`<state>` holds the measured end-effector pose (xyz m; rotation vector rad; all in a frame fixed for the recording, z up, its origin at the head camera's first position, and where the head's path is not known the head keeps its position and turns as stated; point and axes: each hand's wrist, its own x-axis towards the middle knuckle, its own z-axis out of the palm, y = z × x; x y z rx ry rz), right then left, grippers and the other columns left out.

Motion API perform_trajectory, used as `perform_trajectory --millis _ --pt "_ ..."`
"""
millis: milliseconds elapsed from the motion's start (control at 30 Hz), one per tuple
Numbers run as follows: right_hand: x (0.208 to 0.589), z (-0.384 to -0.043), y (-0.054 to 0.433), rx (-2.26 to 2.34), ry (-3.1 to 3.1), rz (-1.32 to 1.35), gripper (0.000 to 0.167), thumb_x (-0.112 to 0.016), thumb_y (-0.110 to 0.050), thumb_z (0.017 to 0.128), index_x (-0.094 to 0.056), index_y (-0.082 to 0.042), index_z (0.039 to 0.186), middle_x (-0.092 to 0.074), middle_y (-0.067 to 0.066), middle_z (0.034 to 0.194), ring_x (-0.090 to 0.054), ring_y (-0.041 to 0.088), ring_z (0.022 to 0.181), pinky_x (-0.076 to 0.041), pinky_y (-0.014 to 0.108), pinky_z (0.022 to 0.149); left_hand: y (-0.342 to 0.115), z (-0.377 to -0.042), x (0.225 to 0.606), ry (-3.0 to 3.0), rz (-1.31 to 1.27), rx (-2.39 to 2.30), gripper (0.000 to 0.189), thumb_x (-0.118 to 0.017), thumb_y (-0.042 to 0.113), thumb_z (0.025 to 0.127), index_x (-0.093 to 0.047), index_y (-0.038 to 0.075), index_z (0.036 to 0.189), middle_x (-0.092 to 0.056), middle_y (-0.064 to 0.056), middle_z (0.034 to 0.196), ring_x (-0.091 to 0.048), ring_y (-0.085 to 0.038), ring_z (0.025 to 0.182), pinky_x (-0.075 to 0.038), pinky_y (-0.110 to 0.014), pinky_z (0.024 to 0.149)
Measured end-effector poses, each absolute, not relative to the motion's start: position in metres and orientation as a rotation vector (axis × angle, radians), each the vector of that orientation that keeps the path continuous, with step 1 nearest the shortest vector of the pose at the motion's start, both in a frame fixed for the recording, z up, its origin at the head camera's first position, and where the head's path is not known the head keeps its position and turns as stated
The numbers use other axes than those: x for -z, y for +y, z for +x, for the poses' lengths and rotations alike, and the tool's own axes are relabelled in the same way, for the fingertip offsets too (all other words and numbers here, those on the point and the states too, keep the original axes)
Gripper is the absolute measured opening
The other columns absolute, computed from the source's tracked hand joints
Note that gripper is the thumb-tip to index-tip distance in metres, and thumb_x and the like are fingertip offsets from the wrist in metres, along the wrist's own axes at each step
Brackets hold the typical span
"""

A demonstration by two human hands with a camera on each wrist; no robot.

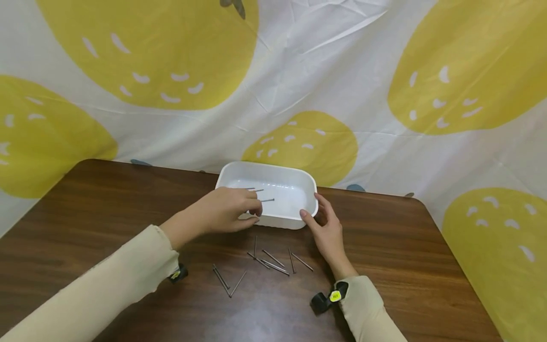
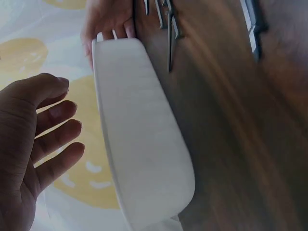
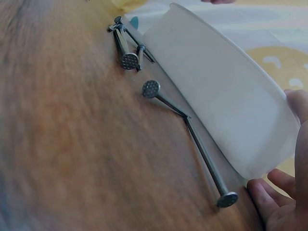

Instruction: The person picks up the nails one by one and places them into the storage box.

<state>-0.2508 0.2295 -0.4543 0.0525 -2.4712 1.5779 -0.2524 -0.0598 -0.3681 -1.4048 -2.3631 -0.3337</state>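
A white plastic box (image 1: 278, 222) stands at the back of the table, with a few nails (image 1: 268, 200) lying inside. Over its left part hovers my left hand (image 1: 222, 209); in the left wrist view the fingers (image 2: 57, 115) are loosely bent with nothing between them. My right hand (image 1: 330, 235) grips the box's right end, thumb at the rim and fingers round the outside. In front of the box, several loose nails (image 1: 275, 268) lie in a scattered group. More nails (image 1: 221, 277) lie further left. The right wrist view shows a nail (image 3: 204, 155) with a round patterned head beside the box.
The dark wooden table (image 1: 384, 266) ends just behind the box. A white cloth (image 1: 290, 80) with yellow fruit shapes hangs beyond that edge. Each wrist wears a black strap device (image 1: 326, 300).
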Motion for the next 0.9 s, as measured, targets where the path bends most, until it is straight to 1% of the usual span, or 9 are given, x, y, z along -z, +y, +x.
perform_trajectory --millis 100,233,333,600,700,900 --pt "0.454 -0.250 0.229 -1.580 -2.474 0.052 0.063 -0.072 -0.039 0.092 -0.048 -0.027 0.148 -0.063 0.013 0.137 -0.063 0.030 0.125 -0.047 0.048 0.107 -0.057 -0.246 0.373 -2.393 -1.453 0.352 0.007 -0.072 0.019 0.086 -0.068 0.018 0.092 -0.066 0.006 0.086 -0.062 -0.010 0.078 -0.054 -0.030 0.068" --pt "0.453 -0.249 0.229 -1.583 -2.468 0.057 0.062 -0.072 -0.039 0.092 -0.048 -0.026 0.148 -0.063 0.014 0.137 -0.063 0.030 0.125 -0.047 0.049 0.107 -0.053 -0.238 0.379 -2.459 -1.532 0.360 0.014 -0.072 0.015 0.083 -0.070 0.016 0.097 -0.068 0.004 0.090 -0.062 -0.011 0.079 -0.055 -0.030 0.070" --pt "0.453 -0.249 0.229 -1.583 -2.464 0.062 0.062 -0.072 -0.038 0.092 -0.048 -0.025 0.148 -0.063 0.014 0.136 -0.063 0.030 0.124 -0.047 0.049 0.107 -0.050 -0.235 0.385 -2.494 -1.579 0.352 0.019 -0.071 0.011 0.080 -0.072 0.015 0.098 -0.068 0.003 0.093 -0.064 -0.013 0.082 -0.055 -0.030 0.073" --pt "0.453 -0.250 0.229 -1.580 -2.460 0.062 0.063 -0.073 -0.037 0.092 -0.048 -0.024 0.148 -0.064 0.015 0.135 -0.063 0.030 0.123 -0.046 0.049 0.109 -0.046 -0.237 0.400 -2.531 -1.631 0.270 0.021 -0.072 0.007 0.073 -0.069 0.017 0.092 -0.066 0.003 0.091 -0.060 -0.012 0.081 -0.052 -0.026 0.070" --pt "0.453 -0.250 0.228 -1.577 -2.460 0.056 0.063 -0.073 -0.038 0.092 -0.048 -0.025 0.148 -0.064 0.015 0.135 -0.063 0.029 0.123 -0.046 0.048 0.108 -0.045 -0.238 0.404 -2.540 -1.647 0.242 0.023 -0.073 0.007 0.071 -0.069 0.018 0.091 -0.067 0.003 0.093 -0.061 -0.012 0.084 -0.052 -0.026 0.071" --pt "0.453 -0.250 0.228 -1.577 -2.459 0.052 0.063 -0.072 -0.039 0.092 -0.048 -0.025 0.148 -0.064 0.014 0.136 -0.063 0.029 0.124 -0.047 0.048 0.108 -0.040 -0.241 0.408 -2.577 -1.681 0.228 0.023 -0.074 0.013 0.067 -0.070 0.022 0.088 -0.065 0.004 0.091 -0.058 -0.011 0.081 -0.049 -0.024 0.068"
